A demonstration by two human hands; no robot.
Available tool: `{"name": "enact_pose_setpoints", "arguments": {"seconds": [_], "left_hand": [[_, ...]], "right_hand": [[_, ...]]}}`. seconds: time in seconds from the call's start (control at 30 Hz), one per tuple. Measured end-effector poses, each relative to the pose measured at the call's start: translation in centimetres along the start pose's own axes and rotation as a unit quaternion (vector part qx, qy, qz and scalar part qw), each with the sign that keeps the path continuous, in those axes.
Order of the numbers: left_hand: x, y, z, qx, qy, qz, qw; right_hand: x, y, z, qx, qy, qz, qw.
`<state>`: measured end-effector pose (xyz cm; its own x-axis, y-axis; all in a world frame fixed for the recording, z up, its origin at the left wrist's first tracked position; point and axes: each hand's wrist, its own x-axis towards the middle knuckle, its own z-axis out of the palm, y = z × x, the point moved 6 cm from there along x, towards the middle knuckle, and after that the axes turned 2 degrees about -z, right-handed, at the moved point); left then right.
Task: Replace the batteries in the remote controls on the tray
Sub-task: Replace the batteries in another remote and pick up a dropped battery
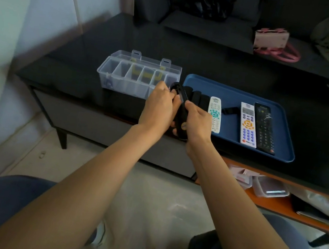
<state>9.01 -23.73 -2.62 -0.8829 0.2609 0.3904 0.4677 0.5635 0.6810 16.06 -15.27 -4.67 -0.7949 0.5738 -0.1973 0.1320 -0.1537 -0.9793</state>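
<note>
Both hands hold one black remote (180, 114) upright above the table's front edge, just left of the blue tray (239, 93). My left hand (159, 106) grips its upper left side and my right hand (197, 122) wraps its lower right side. On the tray lie a white remote with teal buttons (215, 114), a white remote with purple and orange buttons (248, 124), a black remote (264, 128), a small black cover piece (229, 111), and other black remotes (199, 98) partly hidden behind my hands.
A clear compartment box (137, 74) with yellow-and-black batteries stands open left of the tray on the black table (129, 39). A pink bag (273, 42) sits on the dark sofa behind. A lower orange shelf (275, 206) holds plastic boxes at the right.
</note>
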Motion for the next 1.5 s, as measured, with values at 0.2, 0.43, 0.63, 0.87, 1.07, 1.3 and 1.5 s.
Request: {"name": "enact_pose_setpoints", "arguments": {"seconds": [0.2, 0.43, 0.63, 0.87, 1.07, 1.3, 1.5], "left_hand": [[0.1, 0.2, -0.4, -0.034, -0.06, 0.054, 0.996], [-0.3, -1.5, -0.7, -0.007, -0.114, 0.055, 0.992], [-1.3, -2.5, -0.3, -0.038, -0.127, 0.035, 0.991], [-3.3, -7.9, 1.3, -0.117, -0.099, -0.103, 0.983], [-8.1, -16.3, 3.4, -0.029, -0.156, -0.232, 0.96], [-17.8, -28.5, 8.8, 0.053, -0.25, -0.329, 0.909], [-24.2, -36.8, 14.6, 0.121, -0.343, -0.4, 0.841]], "right_hand": [[0.4, -0.2, -0.4, 0.01, 0.011, 0.011, 1.0], [0.5, 0.6, 0.1, -0.002, -0.012, 0.014, 1.0], [1.0, 0.9, -0.3, 0.005, -0.032, 0.017, 0.999], [1.3, 4.3, 0.5, 0.005, -0.125, 0.045, 0.991], [-0.3, 12.0, 2.5, -0.121, -0.186, 0.094, 0.97], [-0.5, 24.5, 6.0, -0.232, -0.228, 0.161, 0.932], [1.8, 32.2, 7.5, -0.29, -0.247, 0.222, 0.898]]}}
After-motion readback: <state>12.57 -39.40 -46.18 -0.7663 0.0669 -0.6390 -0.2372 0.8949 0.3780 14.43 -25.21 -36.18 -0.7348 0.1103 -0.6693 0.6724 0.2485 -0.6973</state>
